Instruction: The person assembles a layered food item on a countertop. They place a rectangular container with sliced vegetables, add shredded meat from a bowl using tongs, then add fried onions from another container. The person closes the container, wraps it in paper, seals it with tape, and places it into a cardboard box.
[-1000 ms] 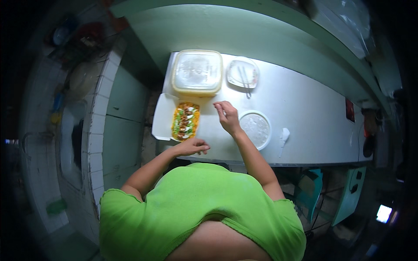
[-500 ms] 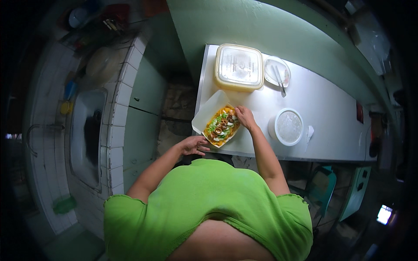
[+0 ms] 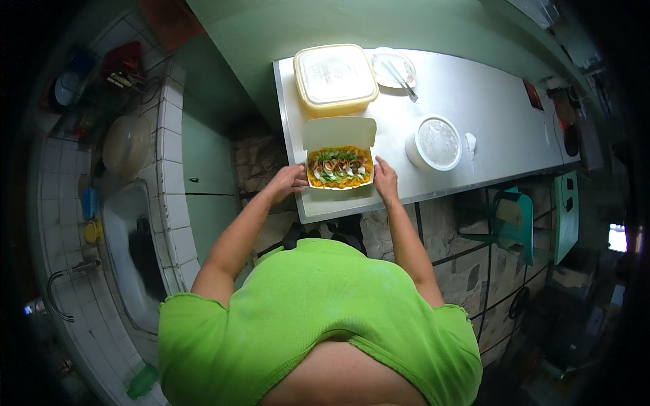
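A white paper takeout box [image 3: 340, 133] sits near the front left edge of the table, its lid standing raised at the back. Inside lies orange-yellow food [image 3: 336, 181] topped with chopped greens, brown rings and white pieces. My left hand [image 3: 288, 183] holds the box's left side, fingers bent against the wall. On the opposite side, my right hand [image 3: 386, 180] grips the right wall with thumb and fingers. The box is squared to my body between both hands.
Behind the box stands a lidded yellow tub [image 3: 336, 79]. Beside it, a plate [image 3: 386, 68] carries metal utensils. A round white container [image 3: 435, 143] is on the right, near a crumpled white scrap [image 3: 470, 142]. To the left is a tiled counter with a sink [image 3: 133, 237]; a green chair [image 3: 516, 220] stands at right.
The takeout box has turned from a slant to face me squarely. My left hand has moved up along its left side; my right hand has shifted to its right side.
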Tool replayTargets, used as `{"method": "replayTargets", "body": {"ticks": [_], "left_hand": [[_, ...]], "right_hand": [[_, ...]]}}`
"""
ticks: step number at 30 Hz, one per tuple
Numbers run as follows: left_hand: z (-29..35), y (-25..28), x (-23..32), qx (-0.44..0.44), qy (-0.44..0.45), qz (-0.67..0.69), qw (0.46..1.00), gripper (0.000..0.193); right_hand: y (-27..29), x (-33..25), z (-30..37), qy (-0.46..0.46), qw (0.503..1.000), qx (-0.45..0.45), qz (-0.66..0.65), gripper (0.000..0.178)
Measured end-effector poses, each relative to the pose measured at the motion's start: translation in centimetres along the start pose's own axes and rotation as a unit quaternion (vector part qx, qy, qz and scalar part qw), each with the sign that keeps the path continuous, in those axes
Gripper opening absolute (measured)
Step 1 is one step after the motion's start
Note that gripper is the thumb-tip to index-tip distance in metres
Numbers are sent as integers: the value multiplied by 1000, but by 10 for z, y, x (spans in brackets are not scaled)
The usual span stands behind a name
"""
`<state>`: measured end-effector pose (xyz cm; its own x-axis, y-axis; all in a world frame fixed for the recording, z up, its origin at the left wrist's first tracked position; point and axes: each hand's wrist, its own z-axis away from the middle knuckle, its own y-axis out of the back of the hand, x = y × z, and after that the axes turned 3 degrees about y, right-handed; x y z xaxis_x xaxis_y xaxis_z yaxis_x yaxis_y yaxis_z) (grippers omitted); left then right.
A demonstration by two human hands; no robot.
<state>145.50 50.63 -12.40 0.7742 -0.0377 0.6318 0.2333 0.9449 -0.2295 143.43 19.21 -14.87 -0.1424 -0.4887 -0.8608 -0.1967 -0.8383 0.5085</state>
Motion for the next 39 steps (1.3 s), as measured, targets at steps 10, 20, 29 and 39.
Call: {"method": "replayTargets", "body": {"ticks": [10,20,29,39], "left_hand": [[-25,25,115,33,-51,-392,918,31],[-18,16,134,-3,20,-266,964,32],[-29,10,122,-58,18,-242,968,38],[-57,-19,128,-96,-109,-511,847,47]], "right_hand": [[37,-39,-96,-154,969,-169,-95,31],[42,-84,-120,-236,929,-282,-32,40],[33,-94,-126,-239,923,-301,-9,49],[42,-78,-116,-200,917,-343,27,31]]}}
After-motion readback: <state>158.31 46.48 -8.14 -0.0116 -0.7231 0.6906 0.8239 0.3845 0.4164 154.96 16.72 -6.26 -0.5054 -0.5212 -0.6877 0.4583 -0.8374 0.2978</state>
